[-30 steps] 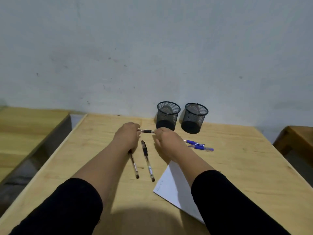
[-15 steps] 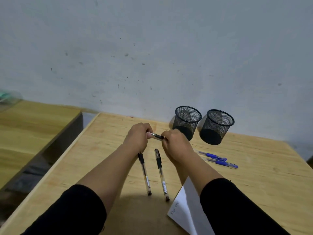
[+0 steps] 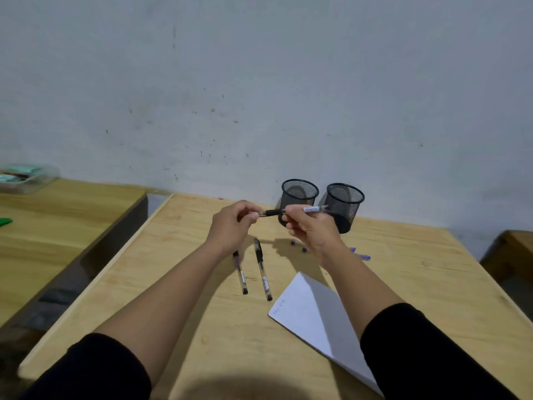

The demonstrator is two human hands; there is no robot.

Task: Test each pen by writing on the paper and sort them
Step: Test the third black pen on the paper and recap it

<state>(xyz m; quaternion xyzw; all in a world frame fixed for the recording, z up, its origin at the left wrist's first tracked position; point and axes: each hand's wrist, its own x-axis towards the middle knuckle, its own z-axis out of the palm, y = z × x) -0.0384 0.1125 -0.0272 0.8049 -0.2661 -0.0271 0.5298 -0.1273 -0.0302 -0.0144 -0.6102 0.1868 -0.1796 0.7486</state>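
Note:
Both hands hold one black pen [image 3: 291, 211] level above the table, in front of two black mesh cups. My left hand [image 3: 233, 226] pinches its cap end, and my right hand [image 3: 310, 228] grips the clear barrel. Two more black pens [image 3: 262, 269] lie side by side on the wood under my left wrist. Blue pens [image 3: 362, 256] lie behind my right wrist, partly hidden by it. A white sheet of paper [image 3: 314, 310] with small marks near its left corner lies at the right, under my right forearm.
The two mesh cups [image 3: 300, 194] [image 3: 344, 202] stand by the wall at the back of the wooden table [image 3: 187, 327]. A second table with a clear plastic box [image 3: 26, 177] is on the left, across a gap. A wooden stool edge [image 3: 516, 249] shows at the right.
Both hands have lifted the black pen off the table and now hold it higher, in front of the cups. The camera has tilted up and back, so more wall shows.

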